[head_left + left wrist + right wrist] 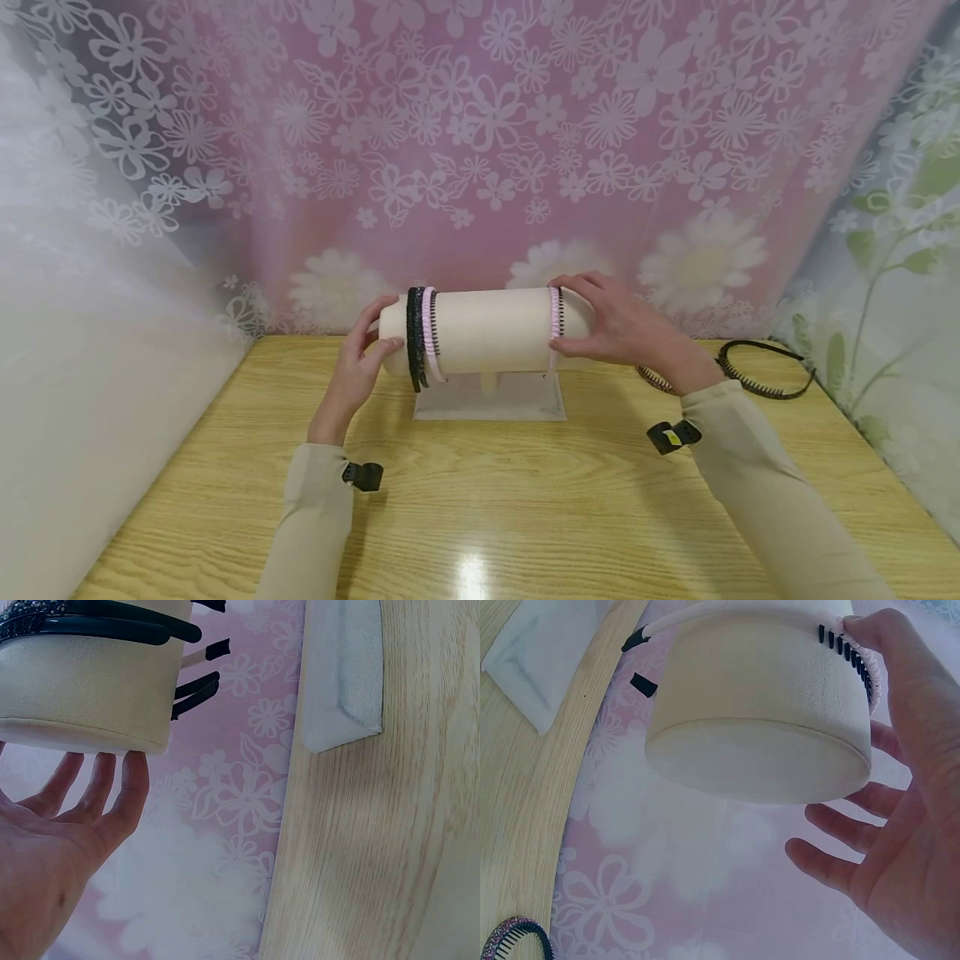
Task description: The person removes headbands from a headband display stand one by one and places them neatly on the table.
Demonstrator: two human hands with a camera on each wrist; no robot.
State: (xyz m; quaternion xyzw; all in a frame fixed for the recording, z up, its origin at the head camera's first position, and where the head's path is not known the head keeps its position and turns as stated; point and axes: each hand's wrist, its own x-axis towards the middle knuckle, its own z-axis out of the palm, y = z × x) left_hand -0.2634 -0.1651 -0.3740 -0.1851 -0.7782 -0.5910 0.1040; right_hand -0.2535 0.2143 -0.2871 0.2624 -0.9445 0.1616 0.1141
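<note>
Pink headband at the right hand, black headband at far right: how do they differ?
The pink headband is pale with dark teeth; the black headband looks dark throughout. The pink headband sits over the cream cylinder, touched by the right hand; the black headband lies on the table. Both have teeth.

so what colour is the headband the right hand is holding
The headband is pale pink with black teeth, clearest in the head view.

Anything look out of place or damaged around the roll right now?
Nothing looks spilled or damaged. What stands apart is a black headband and a sparkly headband, both resting loose on the table at the right, whereas the pink headband in the right hand sits over the display roll.
</note>
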